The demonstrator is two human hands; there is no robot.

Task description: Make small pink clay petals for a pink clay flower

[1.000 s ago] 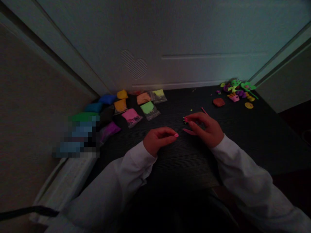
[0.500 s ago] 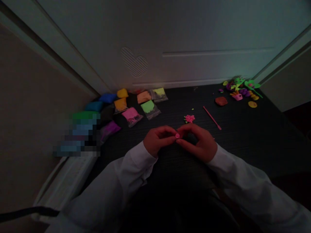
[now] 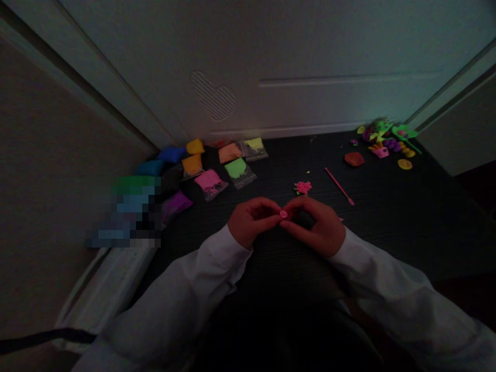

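Note:
A small round piece of pink modelling clay (image 3: 283, 214) is pinched between my two hands, over the dark table. My left hand (image 3: 251, 222) grips it from the left with thumb and fingertips. From the right, the thumb and fingertips of my right hand (image 3: 315, 227) close on the same piece. Just beyond my right hand lies a pink clay flower (image 3: 303, 187) with bits of green at its edge. A pink modelling stick (image 3: 339, 186) rests on the table to its right.
Bags of coloured clay, such as pink (image 3: 210, 183), light green (image 3: 236, 169) and purple (image 3: 176, 205), lie at the left. A reddish-brown lump (image 3: 354, 159) and several finished clay figures (image 3: 382, 139) occupy the back right. A white panel (image 3: 329, 51) rises behind the table (image 3: 406, 222).
The pink clay piece has turned a little between my fingertips and now shows a flatter, oval face. Both hands stay in nearly the same place.

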